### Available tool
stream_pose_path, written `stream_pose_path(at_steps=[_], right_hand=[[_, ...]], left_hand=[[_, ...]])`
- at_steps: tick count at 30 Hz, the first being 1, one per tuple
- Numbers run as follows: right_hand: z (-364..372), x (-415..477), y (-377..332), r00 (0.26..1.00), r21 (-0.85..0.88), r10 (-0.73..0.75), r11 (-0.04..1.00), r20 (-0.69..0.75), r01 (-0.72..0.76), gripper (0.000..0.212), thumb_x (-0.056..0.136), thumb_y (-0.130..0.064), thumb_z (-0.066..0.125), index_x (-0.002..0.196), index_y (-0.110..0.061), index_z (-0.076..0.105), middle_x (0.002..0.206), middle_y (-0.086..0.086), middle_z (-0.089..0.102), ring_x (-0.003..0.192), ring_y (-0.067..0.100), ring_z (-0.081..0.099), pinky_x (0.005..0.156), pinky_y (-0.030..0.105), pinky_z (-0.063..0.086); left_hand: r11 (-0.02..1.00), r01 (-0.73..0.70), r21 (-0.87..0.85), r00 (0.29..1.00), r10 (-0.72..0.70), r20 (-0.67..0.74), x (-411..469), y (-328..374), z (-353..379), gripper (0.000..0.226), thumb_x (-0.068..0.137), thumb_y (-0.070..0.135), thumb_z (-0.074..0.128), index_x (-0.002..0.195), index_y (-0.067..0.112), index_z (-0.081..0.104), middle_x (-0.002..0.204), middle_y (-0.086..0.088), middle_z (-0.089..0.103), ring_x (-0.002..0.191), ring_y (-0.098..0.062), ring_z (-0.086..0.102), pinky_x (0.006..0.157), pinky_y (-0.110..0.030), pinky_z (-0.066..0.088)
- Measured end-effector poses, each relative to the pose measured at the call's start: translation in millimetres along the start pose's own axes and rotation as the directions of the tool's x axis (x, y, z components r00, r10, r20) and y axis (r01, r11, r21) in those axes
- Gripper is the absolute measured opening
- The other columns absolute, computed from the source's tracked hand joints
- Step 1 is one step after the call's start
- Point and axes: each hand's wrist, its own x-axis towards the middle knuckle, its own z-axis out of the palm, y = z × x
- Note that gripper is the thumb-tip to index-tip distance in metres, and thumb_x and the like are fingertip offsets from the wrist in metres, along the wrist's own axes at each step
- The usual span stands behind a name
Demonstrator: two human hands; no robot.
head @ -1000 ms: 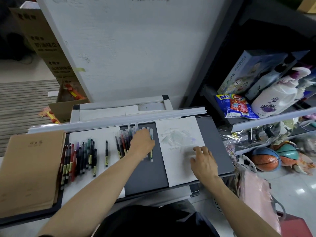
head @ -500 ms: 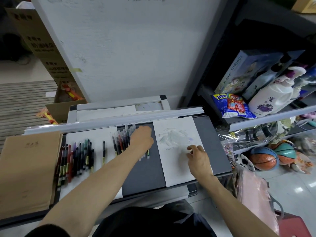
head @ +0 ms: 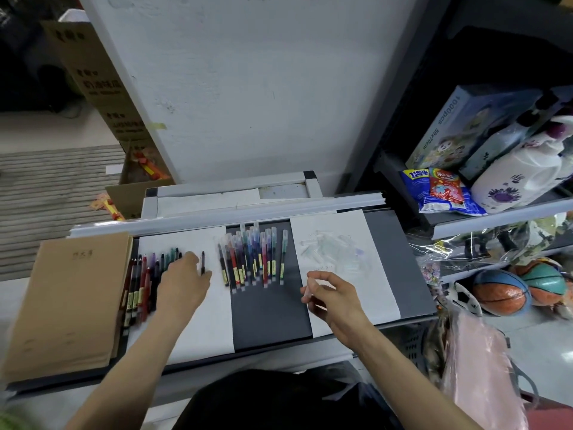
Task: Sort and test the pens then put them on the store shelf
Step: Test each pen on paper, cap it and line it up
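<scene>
Left hand, fingers loosely bent, lies over a row of uncapped pens on a white sheet. It is unclear whether it grips one. The pens run lengthwise away from the person, tips at the far end. A lone pen lies just beside its thumb. Between the hands, capped pens lie the same way on the dark counter. Right hand pinches a clear cap, and loose caps lie just beyond it.
</scene>
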Motion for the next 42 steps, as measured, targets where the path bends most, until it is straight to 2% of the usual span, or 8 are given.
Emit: stream_pose_path(at_steps=[7, 11, 15, 17, 22, 35, 39, 42], right_hand=[[23.3, -10.9, -10.0, 0.994, 0.202, 0.055, 0.977, 0.095, -0.074, 0.022, 0.095, 0.002, 0.068, 0.117, 0.005, 0.070, 0.090, 0.023, 0.065, 0.088, 0.027, 0.067, 0.074, 0.026, 0.061], [28.8, -16.7, -12.4, 0.987, 0.307, 0.111, 0.941, 0.116, -0.142, 0.027, 0.092, 0.005, 0.070, 0.119, 0.007, 0.069, 0.100, 0.025, 0.067, 0.089, 0.029, 0.071, 0.074, 0.029, 0.063], [30.6, -16.8, -16.3, 0.986, 0.390, 0.131, 0.907, 0.103, -0.161, 0.031, 0.092, 0.001, 0.072, 0.122, 0.007, 0.068, 0.101, 0.022, 0.066, 0.100, 0.033, 0.069, 0.074, 0.029, 0.062], [31.7, -16.1, -19.7, 0.988, 0.411, 0.122, 0.899, 0.089, -0.149, 0.031, 0.093, 0.001, 0.071, 0.123, 0.009, 0.065, 0.099, 0.020, 0.068, 0.101, 0.033, 0.072, 0.075, 0.030, 0.063], [41.5, -21.2, -29.6, 0.993, 0.454, 0.078, 0.884, 0.088, -0.110, 0.010, 0.098, 0.002, 0.063, 0.108, 0.003, 0.065, 0.096, 0.017, 0.072, 0.104, 0.036, 0.075, 0.077, 0.033, 0.064], [58.4, -40.5, -35.4, 0.973, 0.197, -0.194, 0.966, 0.126, 0.167, 0.011, 0.099, -0.007, 0.065, 0.110, -0.004, 0.066, 0.107, 0.024, 0.075, 0.099, 0.034, 0.073, 0.088, 0.039, 0.061], [59.5, -39.3, -28.0, 0.961, 0.189, -0.255, 0.954, 0.107, 0.232, 0.015, 0.099, -0.003, 0.064, 0.113, 0.001, 0.062, 0.102, 0.027, 0.075, 0.093, 0.033, 0.072, 0.084, 0.037, 0.060], [58.2, -37.1, -28.1, 0.950, 0.258, -0.292, 0.932, 0.113, 0.255, 0.014, 0.099, 0.001, 0.061, 0.113, 0.002, 0.061, 0.099, 0.030, 0.073, 0.093, 0.033, 0.074, 0.080, 0.035, 0.059]], left_hand=[[0.998, 0.025, 0.062, 0.999, -0.028, 0.043, -4.7, 0.2, 4.9, 0.025, 0.097, 0.021, 0.064, 0.112, 0.002, 0.063, 0.090, -0.015, 0.069, 0.081, -0.036, 0.068, 0.070, -0.048, 0.061], [0.998, 0.062, 0.033, 0.997, -0.064, 0.042, -15.7, 11.7, -6.0, 0.021, 0.091, 0.027, 0.062, 0.103, 0.011, 0.065, 0.081, -0.006, 0.067, 0.074, -0.031, 0.065, 0.066, -0.037, 0.056], [0.962, 0.006, -0.274, 0.994, 0.024, 0.108, -36.5, 32.4, -22.7, 0.011, 0.102, 0.027, 0.052, 0.101, 0.021, 0.061, 0.075, -0.003, 0.068, 0.067, -0.023, 0.062, 0.061, -0.034, 0.046], [0.887, -0.033, -0.460, 0.987, 0.102, 0.127, -53.6, 45.8, -30.6, 0.022, 0.105, 0.017, 0.045, 0.093, 0.021, 0.064, 0.065, 0.000, 0.062, 0.056, -0.021, 0.051, 0.057, -0.035, 0.038], [0.759, -0.117, -0.641, 0.943, 0.288, 0.169, -98.9, 74.7, -47.3, 0.028, 0.103, 0.020, 0.047, 0.085, 0.023, 0.068, 0.063, -0.005, 0.054, 0.058, -0.021, 0.041, 0.059, -0.031, 0.033], [0.732, -0.212, -0.647, 0.914, 0.383, 0.133, -116.6, 89.1, -58.4, 0.029, 0.108, 0.024, 0.052, 0.085, 0.024, 0.070, 0.058, 0.000, 0.044, 0.054, -0.010, 0.038, 0.053, -0.025, 0.028], [0.681, -0.093, -0.727, 0.909, 0.356, 0.217, -111.8, 92.1, -54.9, 0.034, 0.106, 0.031, 0.052, 0.079, 0.022, 0.071, 0.058, 0.007, 0.044, 0.049, -0.009, 0.035, 0.051, -0.027, 0.028], [0.496, 0.242, -0.834, 0.859, 0.291, 0.422, -111.8, 99.4, -56.0, 0.035, 0.110, 0.022, 0.050, 0.086, 0.003, 0.068, 0.060, -0.003, 0.035, 0.043, -0.011, 0.019, 0.042, -0.018, 0.016]])
